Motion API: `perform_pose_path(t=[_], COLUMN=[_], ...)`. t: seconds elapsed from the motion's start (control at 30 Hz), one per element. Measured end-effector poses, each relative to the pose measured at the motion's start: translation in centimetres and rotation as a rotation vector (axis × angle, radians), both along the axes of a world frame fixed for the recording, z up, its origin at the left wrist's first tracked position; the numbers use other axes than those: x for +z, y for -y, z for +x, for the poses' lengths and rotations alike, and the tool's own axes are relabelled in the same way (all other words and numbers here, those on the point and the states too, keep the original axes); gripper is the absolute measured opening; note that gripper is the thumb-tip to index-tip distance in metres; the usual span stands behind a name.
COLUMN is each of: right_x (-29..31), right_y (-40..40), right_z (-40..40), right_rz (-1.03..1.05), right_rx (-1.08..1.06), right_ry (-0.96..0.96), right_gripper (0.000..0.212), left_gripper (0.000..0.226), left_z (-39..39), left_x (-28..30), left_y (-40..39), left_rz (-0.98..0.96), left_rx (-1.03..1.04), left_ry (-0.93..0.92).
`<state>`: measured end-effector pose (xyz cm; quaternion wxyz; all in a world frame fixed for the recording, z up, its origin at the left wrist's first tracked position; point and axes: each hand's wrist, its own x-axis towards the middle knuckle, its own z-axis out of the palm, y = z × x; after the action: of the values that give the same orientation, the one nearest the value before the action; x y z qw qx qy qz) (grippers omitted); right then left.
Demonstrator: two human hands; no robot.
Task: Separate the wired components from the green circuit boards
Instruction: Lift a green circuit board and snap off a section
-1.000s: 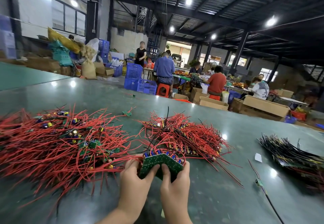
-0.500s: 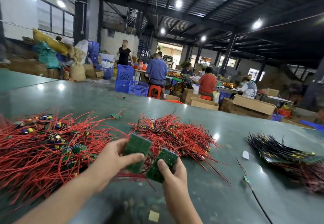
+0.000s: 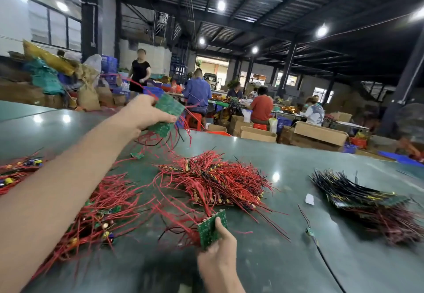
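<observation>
- The green table [image 3: 263, 155] is carrying 3 heaps: an unsorted red-wired heap [image 3: 96, 210] at left, a sorted red pile [image 3: 215, 178] in the middle, a black-wired pile [image 3: 358, 191] at right; plenty is looking left to do.
- The left hand [image 3: 144, 113] is gripping a raised board [image 3: 168, 114], wires dangling.
- The right hand [image 3: 218, 256] is pinching another board [image 3: 212, 228] low over the table.

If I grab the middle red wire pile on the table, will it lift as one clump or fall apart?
The red wire pile would probably come up as a loose, floppy tangle: its strands cross every way. Some would likely slip free, since many ends stick out unbound. The wires under the board in the left hand dangle limply, so expect sagging.
</observation>
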<state>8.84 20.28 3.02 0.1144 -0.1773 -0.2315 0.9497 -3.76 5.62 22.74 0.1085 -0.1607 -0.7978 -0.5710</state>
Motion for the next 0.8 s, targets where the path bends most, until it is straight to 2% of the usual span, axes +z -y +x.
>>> perform_pose_path(t=[0.1, 0.2, 0.27, 0.33, 0.43, 0.47, 0.53, 0.6, 0.67, 0.7, 0.73, 0.8], right_x=[-0.4, -0.4, -0.3, -0.4, -0.8, -0.8, -0.9, -0.9, -0.8, -0.7, -0.6, -0.5], right_y=[0.5, 0.5, 0.5, 0.3, -0.1, -0.1, -0.2, -0.2, -0.2, -0.1, 0.0, 0.3], right_z=[-0.3, -0.4, -0.2, -0.2, -0.8, -1.0, -1.4, -1.4, -1.4, -1.3, -1.2, -1.2], right_rz=[-0.017, -0.019, -0.008, -0.025, -0.082, -0.097, -0.113, -0.089, -0.058, -0.055, -0.061, -0.073], right_rx=[0.040, 0.034, 0.052, 0.060, 0.012, -0.005, -0.030, -0.057, -0.066, -0.058, -0.050, -0.022], right_ry=[0.010, 0.022, 0.015, 0.003, -0.035, -0.046, -0.061, -0.075, -0.066, -0.057, -0.053, -0.068], right_gripper=[0.029, 0.026, 0.025, 0.022, 0.029, 0.032, 0.037, 0.039, 0.036, 0.032, 0.029, 0.027], left_gripper=[0.036, 0.041, 0.048, 0.047, 0.027, 0.024, 0.021, 0.019, 0.006, 0.011, 0.021, 0.036], left_z=[-1.7, -3.1, -3.7, -4.4, -4.7, -4.6, -3.9, -2.1, 0.7, 2.1, 3.6, 6.3], left_x=[0.2, -2.3, -4.3, -5.9, -7.1, -7.3, -7.7, -8.4, -10.1, -11.4, -12.6, -15.3], left_y=[-4.5, -9.4, -11.2, -11.4, -10.3, -9.7, -8.3, -6.3, -4.2, -3.1, -2.2, -0.6], left_rz=[-0.321, -0.458, -0.628, -0.719, -0.720, -0.740, -0.733, -0.512, -0.305, -0.268, -0.229, -0.178], left_rx=[-0.077, -0.192, -0.259, -0.334, -0.342, -0.306, -0.151, 0.002, 0.004, -0.041, -0.111, -0.251], left_ry=[-0.055, -0.099, -0.049, 0.091, 0.172, 0.142, -0.030, -0.244, -0.320, -0.239, -0.063, 0.399])
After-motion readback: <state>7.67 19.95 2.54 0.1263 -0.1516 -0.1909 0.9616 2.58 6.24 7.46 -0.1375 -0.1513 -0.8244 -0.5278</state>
